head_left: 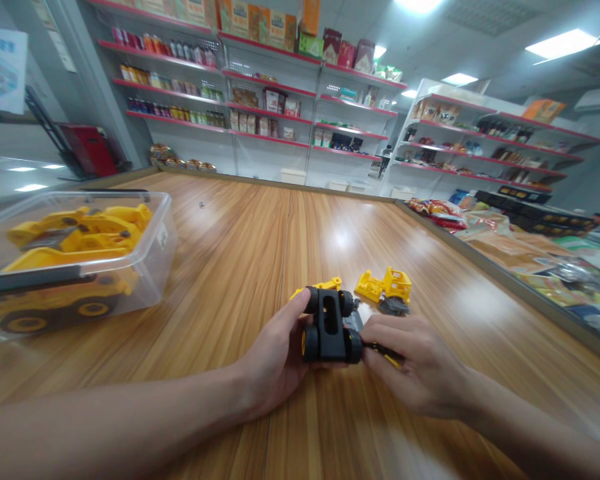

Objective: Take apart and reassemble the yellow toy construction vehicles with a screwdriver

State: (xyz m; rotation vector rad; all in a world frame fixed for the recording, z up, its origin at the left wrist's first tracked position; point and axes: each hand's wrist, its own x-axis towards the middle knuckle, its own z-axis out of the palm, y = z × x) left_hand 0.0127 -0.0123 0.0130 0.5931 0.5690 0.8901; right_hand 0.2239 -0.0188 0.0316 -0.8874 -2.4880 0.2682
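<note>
The left hand (275, 350) grips the black wheeled chassis (333, 349) by its left side, with the thumb at the upper left wheel, holding it above the desk (220, 267) near the front; the right hand (417, 360) is closed around a slim dark implement (381, 349), its fingertips just beside the lower right wheel. A yellow toy part (330, 284) lies directly beyond the chassis, and a yellow cab piece (397, 285) lies farther right. A clear plastic bin (153, 273) containing yellow toy vehicles (75, 257) stands at the left.
</note>
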